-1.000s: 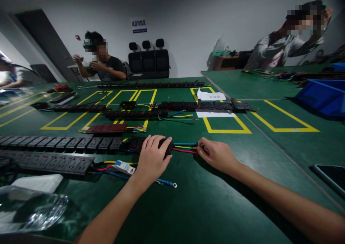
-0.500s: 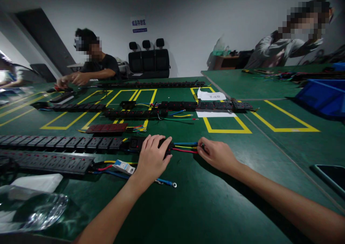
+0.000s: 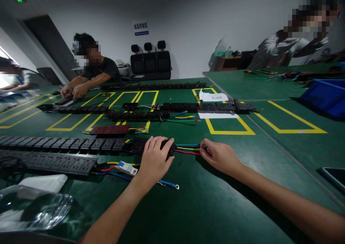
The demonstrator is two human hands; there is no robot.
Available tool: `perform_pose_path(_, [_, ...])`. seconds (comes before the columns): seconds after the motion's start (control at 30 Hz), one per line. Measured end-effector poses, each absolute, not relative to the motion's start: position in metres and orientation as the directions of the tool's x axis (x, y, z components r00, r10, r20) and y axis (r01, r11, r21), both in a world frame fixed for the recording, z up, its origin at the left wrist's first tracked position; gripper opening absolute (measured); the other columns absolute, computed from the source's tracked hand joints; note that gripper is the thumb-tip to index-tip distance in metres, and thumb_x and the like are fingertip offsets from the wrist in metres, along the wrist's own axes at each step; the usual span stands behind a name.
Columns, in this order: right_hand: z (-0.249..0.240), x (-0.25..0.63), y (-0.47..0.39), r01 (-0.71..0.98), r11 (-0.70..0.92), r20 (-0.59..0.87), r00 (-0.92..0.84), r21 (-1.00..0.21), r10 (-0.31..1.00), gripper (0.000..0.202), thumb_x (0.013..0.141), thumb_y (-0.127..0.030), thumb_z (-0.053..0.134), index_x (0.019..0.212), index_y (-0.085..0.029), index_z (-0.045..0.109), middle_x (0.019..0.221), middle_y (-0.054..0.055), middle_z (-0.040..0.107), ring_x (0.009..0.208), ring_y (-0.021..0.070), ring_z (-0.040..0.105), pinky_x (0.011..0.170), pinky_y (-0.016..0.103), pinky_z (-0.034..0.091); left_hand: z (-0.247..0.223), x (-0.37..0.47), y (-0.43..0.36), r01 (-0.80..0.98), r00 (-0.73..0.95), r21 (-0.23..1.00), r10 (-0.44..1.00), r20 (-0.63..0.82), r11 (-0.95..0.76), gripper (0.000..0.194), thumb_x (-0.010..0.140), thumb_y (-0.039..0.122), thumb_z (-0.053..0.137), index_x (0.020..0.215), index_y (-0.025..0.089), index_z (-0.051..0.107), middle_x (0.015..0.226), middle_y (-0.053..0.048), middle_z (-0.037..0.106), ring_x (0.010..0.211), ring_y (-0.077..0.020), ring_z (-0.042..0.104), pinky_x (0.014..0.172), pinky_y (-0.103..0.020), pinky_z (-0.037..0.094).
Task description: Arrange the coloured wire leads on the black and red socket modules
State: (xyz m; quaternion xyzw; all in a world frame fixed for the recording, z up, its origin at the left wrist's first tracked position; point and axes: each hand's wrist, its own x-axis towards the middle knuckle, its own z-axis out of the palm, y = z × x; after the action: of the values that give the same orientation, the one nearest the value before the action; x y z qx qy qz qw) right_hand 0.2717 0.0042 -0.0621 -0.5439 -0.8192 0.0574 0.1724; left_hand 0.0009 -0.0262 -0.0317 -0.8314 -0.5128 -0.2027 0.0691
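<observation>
Wires (image 3: 188,145) in blue, yellow-green and red run out from the right end of the long black socket strip (image 3: 81,143), their tips pinched in the right hand (image 3: 221,156) just beyond that end, while the left hand (image 3: 157,157) clasps the strip's end section from above, thumb apart from the fingers. Nearer the wearer than the strip lies a second socket strip (image 3: 67,163) with a white breaker (image 3: 127,168) among its leads; beyond the strip lies a maroon unit (image 3: 109,130).
</observation>
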Motion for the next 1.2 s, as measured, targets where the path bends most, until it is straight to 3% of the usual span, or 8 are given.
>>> perform_pose_path(1.2, [-0.0639,0.2719,0.0054,0.884,0.38,0.19,-0.338,-0.271,0.922,0.019,0.097,-0.037,0.047,0.094,-0.023,0.06,0.067,0.0,0.065,0.058,0.0176,0.059,0.055,0.028,0.021,-0.033,0.0009,-0.0257,0.884,0.389,0.093,0.831,0.398,-0.458,0.059,0.085,0.025,0.075,0.141,0.023,0.055,0.132,-0.009,0.059,0.127,-0.0298,0.052,0.118,-0.055,0.035])
